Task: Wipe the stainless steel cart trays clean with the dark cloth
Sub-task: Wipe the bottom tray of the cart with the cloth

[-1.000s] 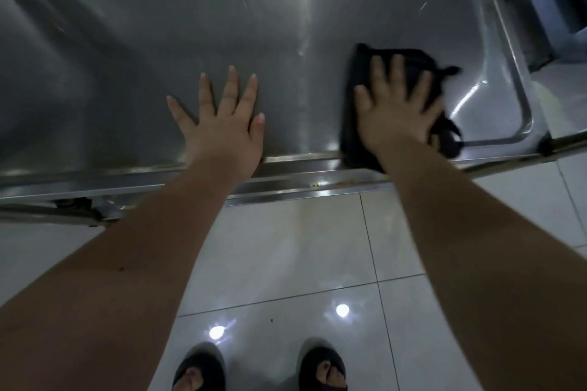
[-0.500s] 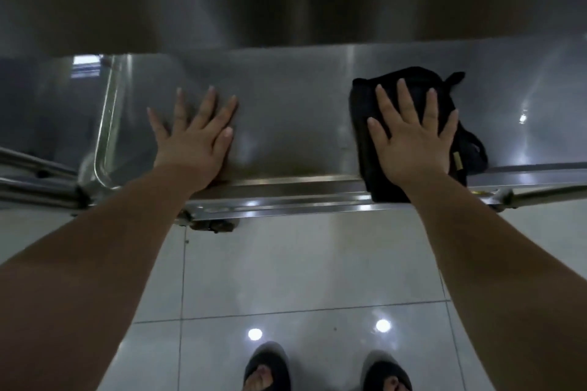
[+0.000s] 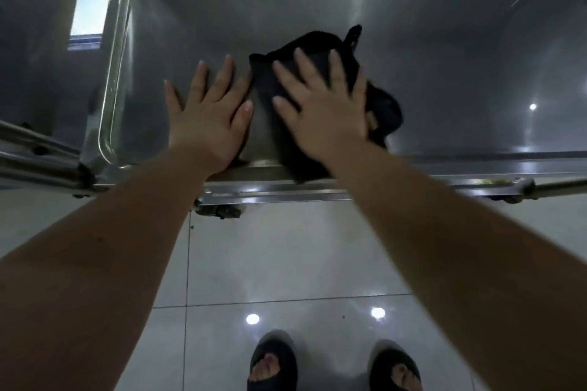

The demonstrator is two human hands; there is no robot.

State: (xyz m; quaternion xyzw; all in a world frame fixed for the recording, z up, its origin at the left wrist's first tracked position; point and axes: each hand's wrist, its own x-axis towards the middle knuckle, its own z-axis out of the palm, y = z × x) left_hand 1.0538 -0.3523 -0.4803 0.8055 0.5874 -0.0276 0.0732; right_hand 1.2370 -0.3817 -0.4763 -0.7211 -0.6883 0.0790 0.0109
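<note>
The stainless steel cart tray (image 3: 444, 73) fills the upper part of the head view. A dark cloth (image 3: 381, 105) lies crumpled on it near the front rim, one corner hanging over the edge. My right hand (image 3: 320, 105) presses flat on the cloth with fingers spread and straight. My left hand (image 3: 206, 111) rests flat on the bare steel just left of the cloth, fingers spread, its thumb close to the cloth's left edge.
The tray's raised left rim (image 3: 111, 73) curves round near my left hand. Cart frame tubes (image 3: 38, 165) and a caster (image 3: 222, 211) sit below the front edge. Glossy white floor tiles (image 3: 286, 263) and my sandalled feet (image 3: 333, 368) lie beneath.
My right hand has slid the cloth leftward across the tray until it lies right next to my left hand. My left hand has stayed flat on the steel.
</note>
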